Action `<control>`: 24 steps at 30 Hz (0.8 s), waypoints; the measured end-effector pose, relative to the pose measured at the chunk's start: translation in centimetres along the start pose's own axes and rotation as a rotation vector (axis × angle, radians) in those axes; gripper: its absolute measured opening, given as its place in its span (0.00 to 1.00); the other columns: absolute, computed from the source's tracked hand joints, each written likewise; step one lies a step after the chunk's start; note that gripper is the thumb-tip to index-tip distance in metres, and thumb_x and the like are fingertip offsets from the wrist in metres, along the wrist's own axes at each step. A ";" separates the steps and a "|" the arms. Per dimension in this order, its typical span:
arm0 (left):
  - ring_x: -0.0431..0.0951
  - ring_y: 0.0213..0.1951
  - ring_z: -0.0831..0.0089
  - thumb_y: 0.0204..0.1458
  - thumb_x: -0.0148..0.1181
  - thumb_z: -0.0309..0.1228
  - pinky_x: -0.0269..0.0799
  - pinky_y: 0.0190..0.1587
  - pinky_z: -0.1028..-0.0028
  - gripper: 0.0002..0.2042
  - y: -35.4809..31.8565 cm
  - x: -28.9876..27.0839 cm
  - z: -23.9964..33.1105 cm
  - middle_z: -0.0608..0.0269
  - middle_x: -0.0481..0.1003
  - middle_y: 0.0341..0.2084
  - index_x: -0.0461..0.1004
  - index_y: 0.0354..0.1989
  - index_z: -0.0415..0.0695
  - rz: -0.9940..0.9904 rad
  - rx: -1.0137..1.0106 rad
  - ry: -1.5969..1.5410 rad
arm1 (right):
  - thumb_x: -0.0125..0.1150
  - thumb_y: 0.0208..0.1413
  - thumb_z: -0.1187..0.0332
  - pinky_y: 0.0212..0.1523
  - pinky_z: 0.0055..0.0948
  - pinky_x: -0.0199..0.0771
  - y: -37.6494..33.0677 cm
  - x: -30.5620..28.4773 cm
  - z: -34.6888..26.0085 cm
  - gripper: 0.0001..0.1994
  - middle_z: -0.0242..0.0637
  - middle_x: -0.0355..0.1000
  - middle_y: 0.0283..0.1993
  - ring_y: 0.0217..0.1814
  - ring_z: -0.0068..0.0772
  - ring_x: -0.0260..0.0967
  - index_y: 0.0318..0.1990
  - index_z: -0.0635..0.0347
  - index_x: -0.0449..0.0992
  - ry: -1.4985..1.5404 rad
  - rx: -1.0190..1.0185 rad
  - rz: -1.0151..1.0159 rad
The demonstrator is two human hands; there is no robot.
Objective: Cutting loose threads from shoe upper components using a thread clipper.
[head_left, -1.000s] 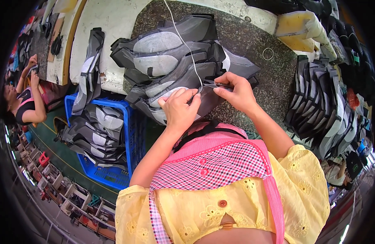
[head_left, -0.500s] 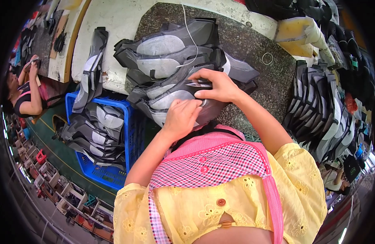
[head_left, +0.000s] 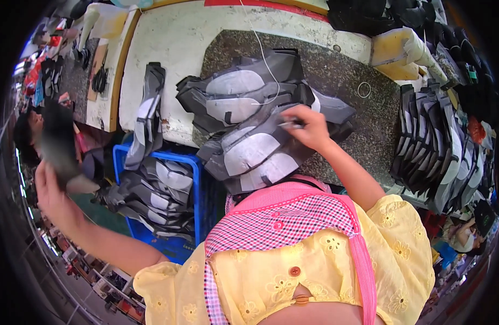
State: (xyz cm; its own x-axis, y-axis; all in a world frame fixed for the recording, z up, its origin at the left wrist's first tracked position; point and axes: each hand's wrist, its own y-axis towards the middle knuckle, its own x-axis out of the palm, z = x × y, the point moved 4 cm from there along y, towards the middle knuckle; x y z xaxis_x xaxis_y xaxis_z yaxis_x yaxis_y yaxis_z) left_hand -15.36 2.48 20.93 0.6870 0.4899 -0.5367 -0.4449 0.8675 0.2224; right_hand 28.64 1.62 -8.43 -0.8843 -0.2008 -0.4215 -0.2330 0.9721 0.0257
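Observation:
Far out on the left, my left hand (head_left: 53, 189) grips a dark grey shoe upper (head_left: 62, 143), smeared by motion and lifted beyond the blue crate. My right hand (head_left: 310, 128) is closed on small metal snips (head_left: 289, 125), partly hidden by the fingers, just above the pile. That pile of flat black and grey shoe uppers (head_left: 244, 116) with pale grey patches lies in front of me. Its nearest pieces reach my pink apron. A thin white cord (head_left: 264, 57) hangs across it.
A blue plastic crate (head_left: 197, 195) at the left holds more uppers. Several uppers (head_left: 146, 116) lie over the table edge above it. Stacked uppers (head_left: 428, 138) stand at the right, near a yellowish box (head_left: 393, 50). A co-worker (head_left: 33, 130) sits at the far left.
My left hand has left the pile and swung far left with a shoe upper. My right hand stays over the pile, holding the snips. The view has shifted slightly.

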 end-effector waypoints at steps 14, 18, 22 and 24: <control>0.59 0.56 0.51 0.46 0.57 0.42 0.52 0.58 0.60 0.27 -5.1 28.5 -12.6 0.49 0.63 0.52 0.63 0.55 0.43 -0.616 0.557 0.194 | 0.69 0.34 0.56 0.41 0.34 0.66 7.1 -4.0 6.4 0.25 0.45 0.71 0.36 0.39 0.40 0.69 0.39 0.63 0.71 -0.176 0.432 0.002; 0.57 0.57 0.50 0.47 0.54 0.45 0.50 0.58 0.59 0.28 -8.7 33.4 -11.1 0.47 0.59 0.56 0.61 0.57 0.46 -0.566 0.414 0.063 | 0.66 0.37 0.67 0.31 0.29 0.62 11.1 -4.7 2.2 0.15 0.38 0.66 0.24 0.27 0.28 0.60 0.28 0.66 0.69 -0.050 0.269 0.006; 0.61 0.55 0.53 0.47 0.55 0.43 0.54 0.56 0.60 0.24 -6.9 35.0 -7.7 0.49 0.62 0.53 0.66 0.53 0.47 -0.449 0.486 -0.085 | 0.65 0.37 0.70 0.29 0.28 0.62 12.5 -8.4 0.8 0.13 0.36 0.64 0.21 0.25 0.25 0.58 0.26 0.68 0.67 0.117 0.235 0.178; 0.61 0.55 0.54 0.46 0.56 0.43 0.55 0.56 0.61 0.23 -7.2 35.4 -8.9 0.51 0.62 0.54 0.68 0.52 0.50 -0.580 0.510 -0.013 | 0.65 0.38 0.68 0.31 0.31 0.64 10.8 -7.8 2.0 0.14 0.41 0.66 0.22 0.25 0.35 0.62 0.28 0.67 0.68 -0.037 0.148 0.143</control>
State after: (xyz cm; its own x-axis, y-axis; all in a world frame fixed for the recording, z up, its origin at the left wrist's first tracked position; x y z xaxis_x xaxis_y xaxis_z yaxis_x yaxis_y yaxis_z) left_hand 7.06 12.83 -6.93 0.7379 -0.0572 -0.6725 0.3058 0.9166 0.2575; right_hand 33.83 13.89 -6.68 -0.8880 -0.0576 -0.4562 -0.0418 0.9981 -0.0447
